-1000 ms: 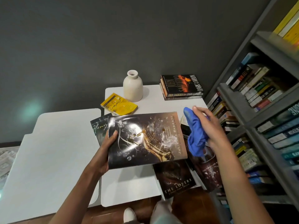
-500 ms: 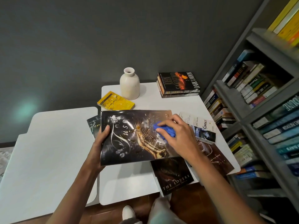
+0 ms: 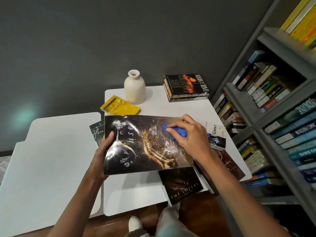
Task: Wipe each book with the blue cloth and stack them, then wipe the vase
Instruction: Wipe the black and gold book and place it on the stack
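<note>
Far left, a second white table (image 3: 42, 168) runs out of frame at the bottom and left edges. Moving in, a dark green book (image 3: 96, 132) peeks out, only "Hen" readable, the rest buried under the big glossy book (image 3: 145, 146). The left hand (image 3: 102, 151) grips that glossy book by its left edge, thumb on the cover, the other fingers out of sight beneath. The book is held tilted just above the white table (image 3: 136, 189), and glare washes out part of the title (just "use" comes through clearly).

Behind it, a yellow paperback (image 3: 119, 106) lies flat, just beside the cream vase (image 3: 134, 88) standing upright near the back edge. Centre right, the right hand (image 3: 189, 134) presses the blue cloth (image 3: 176, 132) onto the cover's upper right, fingers curled over it so only a bunched wad shows.

Below, "The Lovers" book (image 3: 183, 187) hangs over the table's front edge, its top hidden. At the back, a short stack of books (image 3: 186, 88) sits topped by a John Sandford title. Right of the hand, a white "Contact" book (image 3: 217, 135) and a maroon book (image 3: 229, 166) are partly covered by the forearm. Far right, the grey bookshelf (image 3: 266, 100) is cropped, with many spines too small to read.
</note>
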The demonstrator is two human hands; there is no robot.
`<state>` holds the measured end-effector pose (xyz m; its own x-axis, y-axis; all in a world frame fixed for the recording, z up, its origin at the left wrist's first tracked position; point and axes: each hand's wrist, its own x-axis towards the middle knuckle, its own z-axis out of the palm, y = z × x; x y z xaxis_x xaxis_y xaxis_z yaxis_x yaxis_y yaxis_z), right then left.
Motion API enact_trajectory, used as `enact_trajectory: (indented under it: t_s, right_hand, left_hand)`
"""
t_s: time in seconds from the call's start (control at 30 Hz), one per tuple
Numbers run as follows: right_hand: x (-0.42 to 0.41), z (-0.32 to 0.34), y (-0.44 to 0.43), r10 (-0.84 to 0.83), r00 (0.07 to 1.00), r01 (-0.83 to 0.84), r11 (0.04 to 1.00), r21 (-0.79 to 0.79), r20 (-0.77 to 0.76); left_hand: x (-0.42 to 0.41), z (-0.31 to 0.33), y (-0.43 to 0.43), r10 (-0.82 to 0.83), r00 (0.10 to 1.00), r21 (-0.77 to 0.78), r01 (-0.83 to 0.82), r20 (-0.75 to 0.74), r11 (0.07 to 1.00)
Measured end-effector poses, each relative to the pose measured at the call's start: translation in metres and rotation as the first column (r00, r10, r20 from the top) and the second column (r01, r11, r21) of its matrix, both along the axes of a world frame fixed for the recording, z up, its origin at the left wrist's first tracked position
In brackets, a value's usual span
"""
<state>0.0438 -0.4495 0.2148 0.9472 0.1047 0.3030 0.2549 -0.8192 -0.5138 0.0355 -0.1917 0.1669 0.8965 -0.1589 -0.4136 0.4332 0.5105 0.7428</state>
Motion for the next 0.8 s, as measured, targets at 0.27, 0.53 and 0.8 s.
enact_trajectory:
  t_s: [0.27, 0.53, 0.8]
  right_hand:
    - [0.026, 0.013, 0.018, -0.064, 0.992, 0.065, 0.998, -0.003, 0.107]
    - [0.012, 0.0, -0.009, -0.084, 0.995, 0.081, 0.996, 0.043, 0.061]
    - [-0.009, 0.006, 0.024, 0.104, 0.99, -0.107, 0.994, 0.03, 0.091]
  left_hand:
    - [0.0, 0.005, -0.007, -0.007, 1.0, -0.006, 0.007, -0.01, 1.0]
    - [0.0, 0.006, 0.001, 0.007, 1.0, 0.006, -0.007, 0.026, 1.0]
    - [0.004, 0.013, -0.011, -0.001, 0.999, 0.027, 0.0, 0.039, 1.0]
